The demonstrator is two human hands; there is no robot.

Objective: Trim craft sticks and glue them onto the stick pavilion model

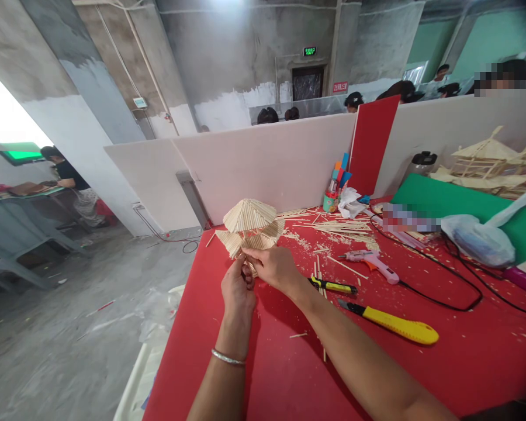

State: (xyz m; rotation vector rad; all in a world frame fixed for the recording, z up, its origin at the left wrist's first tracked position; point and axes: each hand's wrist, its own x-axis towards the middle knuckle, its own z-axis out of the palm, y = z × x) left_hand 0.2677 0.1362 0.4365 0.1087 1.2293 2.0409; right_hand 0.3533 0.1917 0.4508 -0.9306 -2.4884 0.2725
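A small model pavilion (249, 216) built of pale wooden sticks stands near the far left edge of the red table, with one tiered roof above another. My left hand (239, 289), wearing a silver bangle, is closed with curled fingers at the model's lower front. From the right, my right hand (274, 269) reaches the same spot, its thumb and index finger pressed against the edge of the lower roof. Both sets of fingertips nearly meet there and hide the model's base. Any small stick between them cannot be made out.
Right of my hands lie a black-and-yellow cutter (335, 286), a yellow utility knife (390, 324) and a pink glue gun (372, 263) with a black cord. Loose sticks (342, 225) and shavings lie behind. A larger stick model (486, 158) stands far right. White partitions (267, 158) border the table.
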